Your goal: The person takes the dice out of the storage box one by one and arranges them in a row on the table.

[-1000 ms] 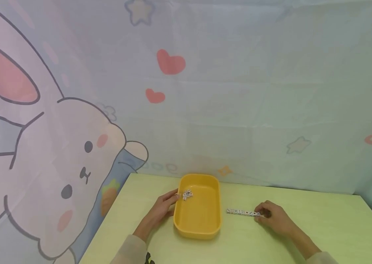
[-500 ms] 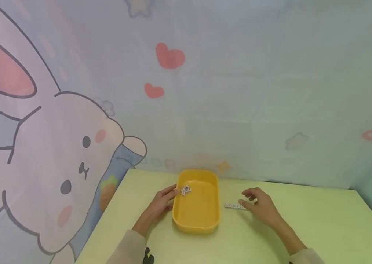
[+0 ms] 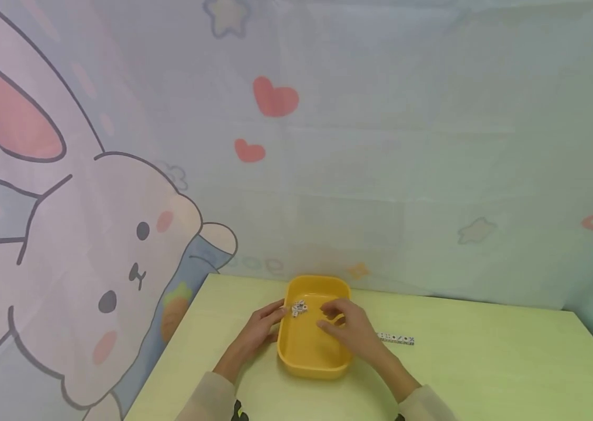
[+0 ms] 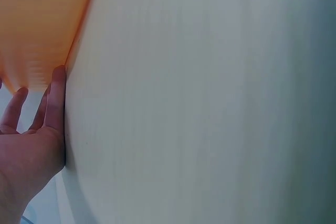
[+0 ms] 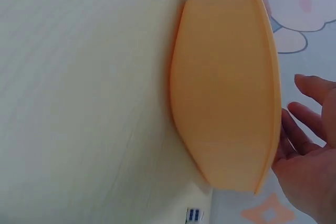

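Head view: clustered dice (image 3: 299, 308) lie in the tray (image 3: 313, 355) between left hand (image 3: 257, 328) and right hand (image 3: 353, 328), both spread.

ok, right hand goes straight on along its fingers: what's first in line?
Probably the pile of white dice in the yellow tray; height is unclear, so the right hand might pass above them.

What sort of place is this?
Likely a staged tabletop recording corner, perhaps in a playroom; the pictures can't settle which. A creased cartoon-rabbit backdrop rises right behind the yellow-green table, which holds a yellow tray and a row of dice.
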Motion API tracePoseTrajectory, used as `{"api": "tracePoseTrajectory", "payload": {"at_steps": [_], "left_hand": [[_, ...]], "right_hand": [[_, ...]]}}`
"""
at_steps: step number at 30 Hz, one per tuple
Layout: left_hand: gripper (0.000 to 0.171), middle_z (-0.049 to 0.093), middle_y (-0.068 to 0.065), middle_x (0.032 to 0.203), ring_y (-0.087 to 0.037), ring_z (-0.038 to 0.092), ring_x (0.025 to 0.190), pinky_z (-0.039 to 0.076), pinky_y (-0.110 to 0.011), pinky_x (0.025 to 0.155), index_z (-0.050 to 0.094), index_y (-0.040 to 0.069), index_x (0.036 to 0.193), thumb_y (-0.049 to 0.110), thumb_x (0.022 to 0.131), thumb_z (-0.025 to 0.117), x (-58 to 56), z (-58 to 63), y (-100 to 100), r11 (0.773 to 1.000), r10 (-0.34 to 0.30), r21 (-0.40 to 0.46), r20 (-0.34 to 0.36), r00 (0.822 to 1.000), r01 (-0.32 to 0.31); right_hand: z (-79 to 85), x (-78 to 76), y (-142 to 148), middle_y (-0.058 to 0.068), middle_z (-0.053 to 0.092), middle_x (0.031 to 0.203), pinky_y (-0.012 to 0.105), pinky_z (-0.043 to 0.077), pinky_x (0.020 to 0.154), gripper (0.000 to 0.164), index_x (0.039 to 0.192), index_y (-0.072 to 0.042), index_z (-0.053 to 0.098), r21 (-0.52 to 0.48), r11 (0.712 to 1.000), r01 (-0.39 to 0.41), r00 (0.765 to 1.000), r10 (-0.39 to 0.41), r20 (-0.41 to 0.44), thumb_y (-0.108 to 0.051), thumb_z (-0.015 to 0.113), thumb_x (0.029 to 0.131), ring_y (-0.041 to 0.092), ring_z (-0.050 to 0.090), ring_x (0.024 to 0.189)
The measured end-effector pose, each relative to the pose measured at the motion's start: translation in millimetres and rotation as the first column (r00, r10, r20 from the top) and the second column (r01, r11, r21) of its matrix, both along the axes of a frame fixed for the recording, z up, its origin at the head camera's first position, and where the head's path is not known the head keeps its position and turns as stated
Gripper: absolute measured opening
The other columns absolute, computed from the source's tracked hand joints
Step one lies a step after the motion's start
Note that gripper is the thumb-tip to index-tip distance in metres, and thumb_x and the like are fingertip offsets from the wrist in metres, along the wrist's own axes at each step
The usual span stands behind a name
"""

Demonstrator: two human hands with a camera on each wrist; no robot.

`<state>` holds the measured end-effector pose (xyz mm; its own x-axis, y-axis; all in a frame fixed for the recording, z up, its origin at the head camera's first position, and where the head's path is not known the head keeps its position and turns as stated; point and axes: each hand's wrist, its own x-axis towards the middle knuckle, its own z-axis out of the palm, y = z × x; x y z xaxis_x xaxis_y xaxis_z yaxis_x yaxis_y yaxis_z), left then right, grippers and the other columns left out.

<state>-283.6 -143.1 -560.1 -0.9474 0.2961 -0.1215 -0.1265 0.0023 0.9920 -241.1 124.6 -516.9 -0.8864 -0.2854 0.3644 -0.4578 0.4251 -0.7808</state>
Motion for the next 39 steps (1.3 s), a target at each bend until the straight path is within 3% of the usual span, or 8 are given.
{"api": "tracePoseTrajectory", "payload": {"at_steps": [6, 14, 20, 24, 27, 35, 39], "left_hand": [[0.059, 0.049, -0.027, 0.157, -0.04, 0.054, 0.139, 0.062, -0.039, 0.093, 0.041, 0.002, 0.162, 0.03, 0.112, 0.055, -1.4, 0.7, 2.5, 1.0, -0.006, 0.009, -0.007, 1.0, 0.006], [0.059, 0.047, -0.027, 0.158, -0.041, 0.054, 0.139, 0.061, -0.042, 0.096, 0.04, 0.002, 0.162, 0.031, 0.113, 0.055, -4.0, -0.8, 4.7, 0.999, -0.028, 0.035, -0.029, 0.999, 0.029], [0.061, 0.048, -0.027, 0.158, -0.038, 0.055, 0.139, 0.06, -0.041, 0.098, 0.04, 0.001, 0.162, 0.033, 0.112, 0.056, 1.4, -2.2, 4.2, 1.0, -0.018, 0.025, -0.021, 1.0, 0.018], [0.062, 0.049, -0.027, 0.157, -0.037, 0.056, 0.138, 0.06, -0.041, 0.097, 0.04, 0.001, 0.162, 0.033, 0.111, 0.057, 4.0, -1.7, 3.3, 1.0, -0.006, 0.021, -0.027, 1.0, 0.007], [0.062, 0.048, -0.027, 0.158, -0.037, 0.056, 0.138, 0.06, -0.041, 0.096, 0.04, 0.001, 0.162, 0.033, 0.112, 0.056, 4.7, -0.7, 2.1, 1.0, -0.004, 0.023, -0.031, 1.0, 0.005], [0.063, 0.047, -0.027, 0.158, -0.04, 0.052, 0.141, 0.06, -0.042, 0.097, 0.04, 0.001, 0.162, 0.035, 0.112, 0.056, 5.3, -0.2, 1.1, 1.0, -0.009, 0.021, -0.031, 0.999, 0.01], [0.061, 0.048, -0.025, 0.159, -0.04, 0.051, 0.142, 0.06, -0.041, 0.097, 0.04, 0.001, 0.162, 0.034, 0.112, 0.055, 4.0, -1.4, 2.6, 1.0, -0.014, 0.017, -0.036, 0.999, 0.014]], "right_hand": [[0.2, -24.3, -23.3, 0.021, 0.071, 0.117, 0.033, 0.061, 0.087, 0.03, 0.122, 0.004, 0.07, -0.029, 0.999, -0.042, 0.997, 0.044, 0.064, -0.013, 0.077, 0.098, 0.036, 0.067, 0.105], [-11.3, -48.9, -44.7, 0.018, 0.072, 0.118, 0.043, 0.061, 0.089, 0.03, 0.123, 0.003, 0.071, -0.104, 0.992, 0.072, 0.993, -0.062, 0.096, -0.012, 0.077, 0.098, 0.035, 0.067, 0.109], [-27.5, -47.6, -56.2, 0.014, 0.074, 0.112, 0.048, 0.058, 0.096, 0.027, 0.116, 0.004, 0.073, 0.075, 0.995, 0.059, 0.996, -0.064, 0.064, -0.011, 0.078, 0.095, 0.029, 0.068, 0.103], [-30.8, -44.9, -59.5, 0.013, 0.073, 0.107, 0.051, 0.056, 0.098, 0.024, 0.112, 0.005, 0.075, 0.175, 0.984, 0.027, 0.999, -0.023, -0.024, -0.006, 0.079, 0.09, 0.03, 0.067, 0.101], [-32.2, -44.6, -60.5, 0.01, 0.071, 0.107, 0.049, 0.054, 0.099, 0.024, 0.111, 0.002, 0.076, 0.238, 0.971, 0.013, 0.999, -0.003, -0.039, -0.007, 0.079, 0.089, 0.028, 0.066, 0.101], [-37.2, -46.5, -62.5, 0.01, 0.068, 0.118, 0.051, 0.05, 0.107, 0.029, 0.114, -0.001, 0.075, 0.352, 0.936, -0.017, 0.999, 0.03, -0.032, -0.013, 0.081, 0.088, 0.032, 0.064, 0.113], [-38.9, -48.0, -62.4, 0.007, 0.069, 0.112, 0.049, 0.052, 0.104, 0.027, 0.111, -0.003, 0.073, 0.361, 0.933, -0.016, 0.999, 0.025, -0.02, -0.01, 0.082, 0.086, 0.029, 0.065, 0.108]]}}
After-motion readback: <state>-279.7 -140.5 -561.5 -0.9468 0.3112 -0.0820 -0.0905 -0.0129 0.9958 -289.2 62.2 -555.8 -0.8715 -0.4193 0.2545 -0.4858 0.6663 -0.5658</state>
